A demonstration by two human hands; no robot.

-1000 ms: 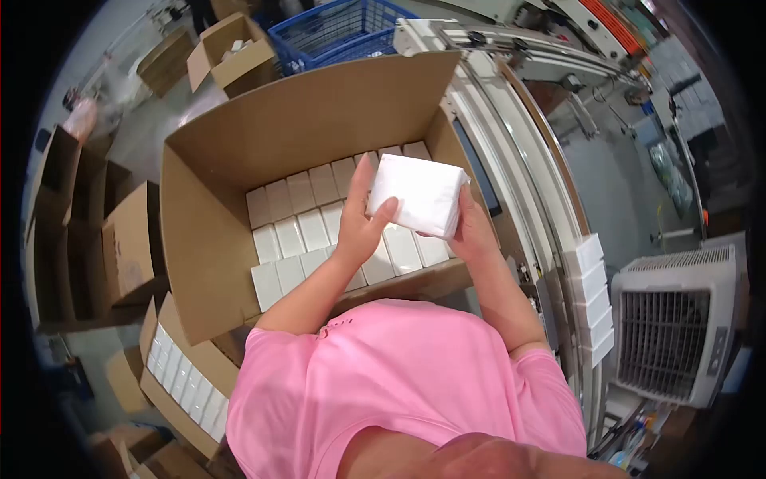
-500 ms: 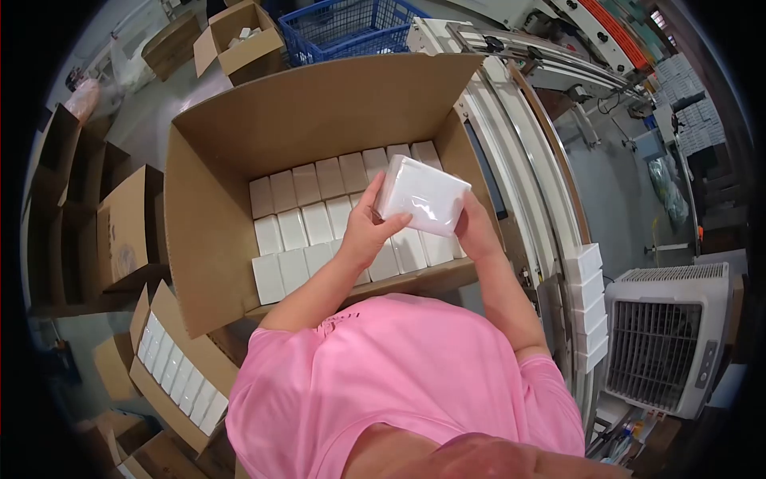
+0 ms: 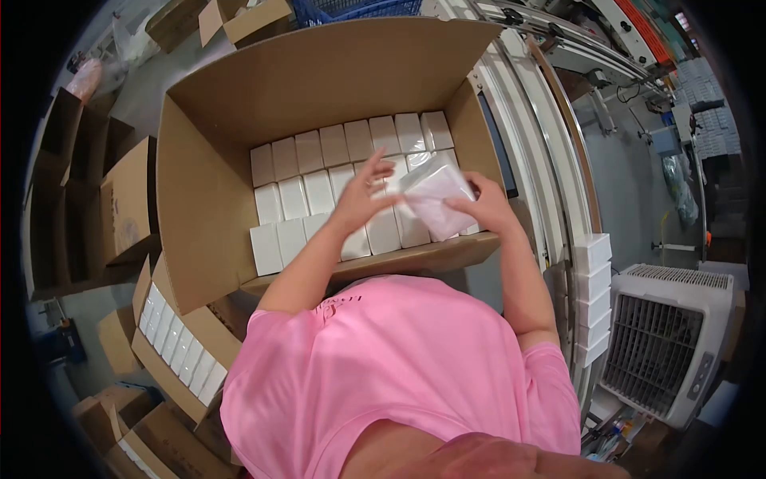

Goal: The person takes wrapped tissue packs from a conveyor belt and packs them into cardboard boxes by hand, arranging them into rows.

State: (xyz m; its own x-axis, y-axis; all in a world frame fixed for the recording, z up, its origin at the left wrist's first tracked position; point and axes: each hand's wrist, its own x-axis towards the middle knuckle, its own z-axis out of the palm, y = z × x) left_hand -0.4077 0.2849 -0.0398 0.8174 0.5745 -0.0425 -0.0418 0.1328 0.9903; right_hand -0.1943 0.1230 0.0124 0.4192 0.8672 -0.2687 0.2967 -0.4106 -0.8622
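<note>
Right hand (image 3: 487,206) grips the right side of the white pack (image 3: 428,206), thumb over its top; from my remote seat, the pack lies just to that hand's left, turned cornerwise, too blurred for me to tell its long axis. Left hand (image 3: 361,195) is spread loosely, holding nothing I can see, thumb at the pack's left corner, contact unclear. Beneath, white boxes (image 3: 317,191) point lengthwise away from me inside the carton (image 3: 203,199).

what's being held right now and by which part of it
A white packet, held at its right edge by the right hand. The left hand is open; whether its thumb touches the packet is unclear.
</note>
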